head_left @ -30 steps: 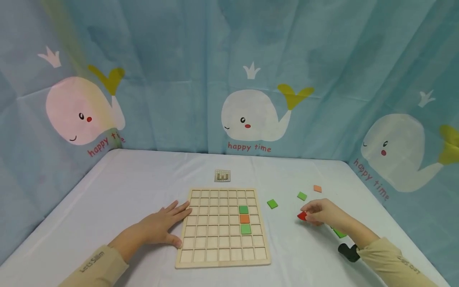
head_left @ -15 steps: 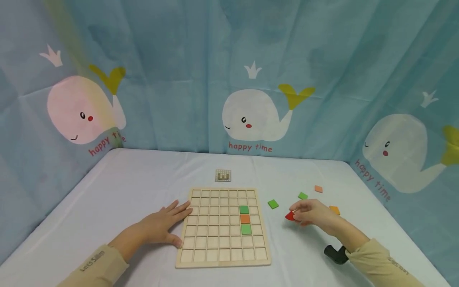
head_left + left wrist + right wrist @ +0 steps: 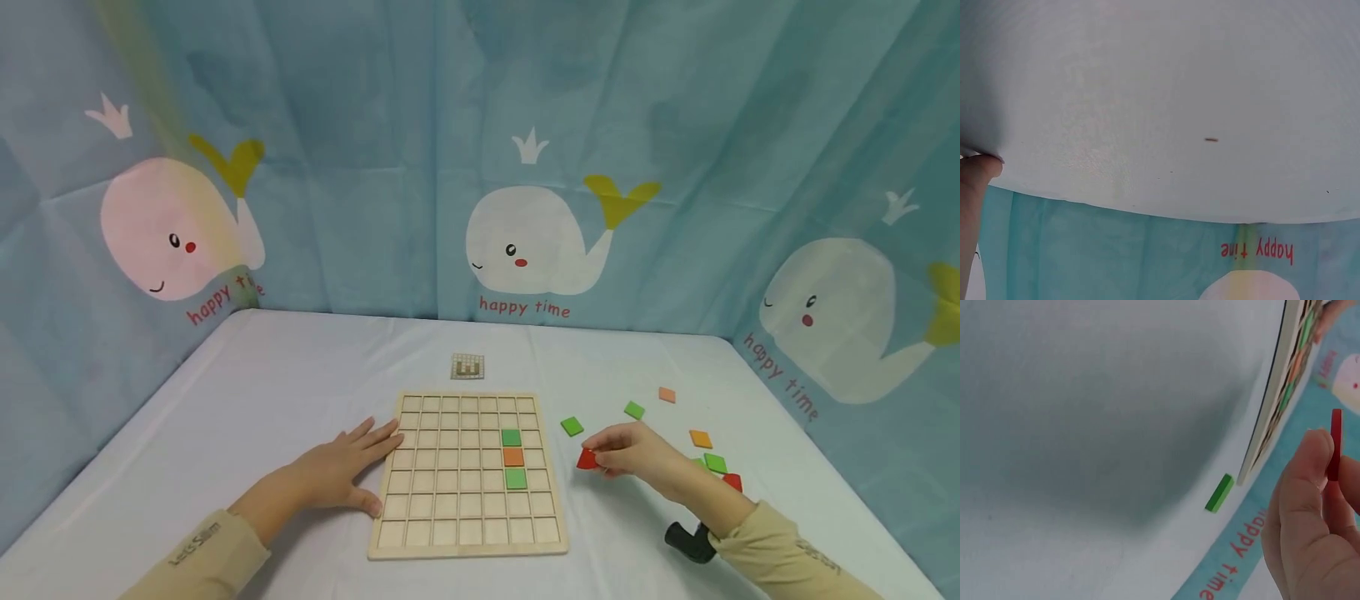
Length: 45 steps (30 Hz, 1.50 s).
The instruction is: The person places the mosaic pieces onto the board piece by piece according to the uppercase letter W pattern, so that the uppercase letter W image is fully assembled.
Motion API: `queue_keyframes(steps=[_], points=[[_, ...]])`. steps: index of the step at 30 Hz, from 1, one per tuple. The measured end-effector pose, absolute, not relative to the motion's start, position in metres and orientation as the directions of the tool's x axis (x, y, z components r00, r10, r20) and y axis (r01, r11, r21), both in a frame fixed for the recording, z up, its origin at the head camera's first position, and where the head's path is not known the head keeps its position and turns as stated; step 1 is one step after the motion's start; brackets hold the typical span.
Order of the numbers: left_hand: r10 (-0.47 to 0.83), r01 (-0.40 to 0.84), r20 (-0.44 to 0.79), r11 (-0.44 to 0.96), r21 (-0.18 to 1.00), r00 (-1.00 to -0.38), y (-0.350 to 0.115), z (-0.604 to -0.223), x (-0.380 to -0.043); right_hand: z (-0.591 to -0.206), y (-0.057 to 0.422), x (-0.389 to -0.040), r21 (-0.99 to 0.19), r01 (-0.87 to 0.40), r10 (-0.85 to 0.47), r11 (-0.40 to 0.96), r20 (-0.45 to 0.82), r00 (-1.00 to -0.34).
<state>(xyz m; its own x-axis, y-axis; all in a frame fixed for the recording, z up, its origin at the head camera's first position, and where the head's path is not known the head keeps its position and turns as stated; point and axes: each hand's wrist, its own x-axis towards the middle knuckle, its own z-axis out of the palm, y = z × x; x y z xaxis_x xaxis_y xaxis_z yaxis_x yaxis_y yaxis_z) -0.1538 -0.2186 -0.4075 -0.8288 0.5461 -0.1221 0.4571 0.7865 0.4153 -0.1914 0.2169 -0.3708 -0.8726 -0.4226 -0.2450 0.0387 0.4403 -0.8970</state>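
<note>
Leftward go the right hand and its red tile, closer to the wooden grid board than a second ago; the forearm now uncovers more loose tiles at the right. The left hand has stayed at the board's left edge, its fingers spread wide and touching the rim, gripping nothing.

The right hand holds the red tile in a narrow pinch between thumb and fingers; the right wrist view shows it edge-on. The tile is off the board, just beyond its right edge and near a loose green tile.

On the board, a green tile, an orange tile and another green tile form a line from far to near, in the sixth column from the left.

Farther right lie a second loose green tile, a pale orange tile, a loose orange tile, and a partly covered second red tile. A small grid-patterned card lies beyond the board's far edge.
</note>
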Motion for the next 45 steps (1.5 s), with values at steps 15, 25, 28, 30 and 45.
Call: queue_keyframes(steps=[15, 25, 28, 30, 45], points=[[0.549, 0.460, -0.117, 0.782, 0.420, -0.827, -0.218, -0.407, -0.153, -0.380, 0.199, -0.186, -0.897, -0.005, -0.497, 0.441, -0.239, -0.834], [0.549, 0.463, -0.120, 0.787, 0.408, -0.827, -0.219, -0.408, -0.154, -0.387, 0.182, -0.181, -0.907, -0.023, -0.524, 0.420, -0.221, -0.823], [0.550, 0.466, -0.114, 0.786, 0.406, -0.828, -0.219, -0.408, -0.154, -0.390, 0.175, -0.180, -0.908, -0.026, -0.531, 0.418, -0.221, -0.818], [0.548, 0.463, -0.117, 0.787, 0.407, -0.828, -0.219, -0.408, -0.154, -0.391, 0.170, -0.179, -0.909, -0.025, -0.536, 0.417, -0.223, -0.814], [0.545, 0.460, -0.117, 0.788, 0.408, -0.830, -0.219, -0.408, -0.155, -0.392, 0.148, -0.176, -0.892, -0.027, -0.559, 0.450, -0.258, -0.788]])
